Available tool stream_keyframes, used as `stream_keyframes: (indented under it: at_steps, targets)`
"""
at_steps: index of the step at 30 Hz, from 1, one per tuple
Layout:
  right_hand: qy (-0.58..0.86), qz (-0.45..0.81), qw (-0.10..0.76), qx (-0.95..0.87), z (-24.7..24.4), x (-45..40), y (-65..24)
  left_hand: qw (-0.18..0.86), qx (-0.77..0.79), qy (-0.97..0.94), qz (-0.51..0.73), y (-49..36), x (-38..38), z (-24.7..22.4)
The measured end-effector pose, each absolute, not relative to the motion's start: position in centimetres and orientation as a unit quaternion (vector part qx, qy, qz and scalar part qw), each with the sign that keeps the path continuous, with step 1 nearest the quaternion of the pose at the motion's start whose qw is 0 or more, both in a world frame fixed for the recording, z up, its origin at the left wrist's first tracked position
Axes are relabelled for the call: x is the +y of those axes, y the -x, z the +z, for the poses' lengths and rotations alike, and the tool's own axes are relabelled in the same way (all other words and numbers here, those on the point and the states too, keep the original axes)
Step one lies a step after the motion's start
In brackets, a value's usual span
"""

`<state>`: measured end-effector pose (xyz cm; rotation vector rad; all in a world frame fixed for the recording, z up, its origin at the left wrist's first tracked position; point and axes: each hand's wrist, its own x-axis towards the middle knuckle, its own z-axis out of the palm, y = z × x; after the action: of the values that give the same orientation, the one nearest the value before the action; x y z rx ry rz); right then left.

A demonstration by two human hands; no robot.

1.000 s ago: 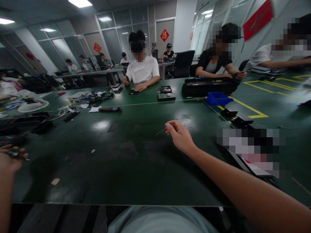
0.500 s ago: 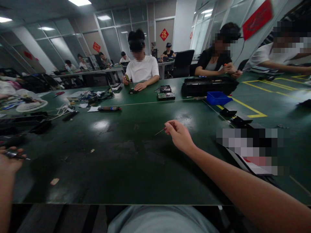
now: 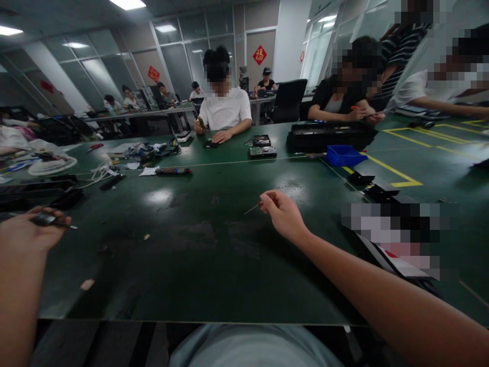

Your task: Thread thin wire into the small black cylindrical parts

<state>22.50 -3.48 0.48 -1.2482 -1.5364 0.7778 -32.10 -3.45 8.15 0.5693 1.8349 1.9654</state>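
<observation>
One tool (image 3: 44, 219) (image 3: 260, 204) in each hand (image 3: 36, 235) (image 3: 284, 214)

The room was dim and greyish, lit from overhead by white ceiling panels (image 3: 128, 4), and hazy glare pooled on the dark green tabletop (image 3: 183, 290) left of centre and again toward its far right. Soft, dark shadows spread beneath the right forearm (image 3: 351, 275) and beside the left forearm (image 3: 19, 290). The wide lens tilted the glass walls (image 3: 171, 58) and stretched shapes toward the edges, the distant background looked soft, and coarse pixel blocks masked several patches.
</observation>
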Motion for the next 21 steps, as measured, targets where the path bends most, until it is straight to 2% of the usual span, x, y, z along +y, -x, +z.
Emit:
stream_keyframes:
  at_steps: [8,15,18,21]
  targets:
    - [0.518,0.344,0.479,-0.62,0.9,-3.7,-22.2,0.369,0.558,-0.231,0.706,19.9,-1.8,10.0]
    - [0.521,0.301,0.475,-0.642,0.8,-3.8,-22.4,0.554,0.425,-0.307,0.646,9.1,-0.8,8.8]
    - [0.526,0.249,0.475,-0.66,1.2,-4.1,-22.6,0.579,0.425,-0.379,0.584,3.9,-1.0,7.7]
    - [0.53,0.211,0.467,-0.675,1.5,-4.4,-22.6,0.559,0.438,-0.478,0.518,-0.2,-1.5,6.2]
